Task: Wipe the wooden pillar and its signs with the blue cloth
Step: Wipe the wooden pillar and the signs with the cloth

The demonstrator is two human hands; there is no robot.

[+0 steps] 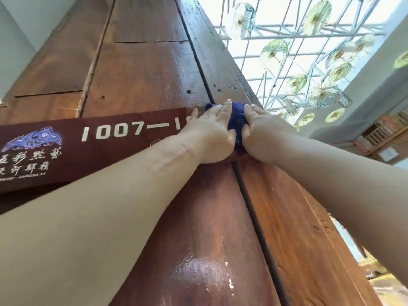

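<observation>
A tall brown wooden pillar (145,76) fills the view, seen from below. A dark red sign (106,146) with white numbers "1007" and a blue emblem crosses it on the left. The bunched blue cloth (237,120) lies at the sign's right end, near the pillar's vertical groove. My left hand (209,135) presses on the cloth's left side and covers part of the numbers. My right hand (262,133) presses on its right side. Both hands hide most of the cloth.
The pillar's right edge (240,78) falls away to open space. Above right, a white lattice ceiling (287,34) carries several green paper umbrellas (273,53). A pale wall (28,25) stands at the left, and wooden shelving (384,133) sits far right.
</observation>
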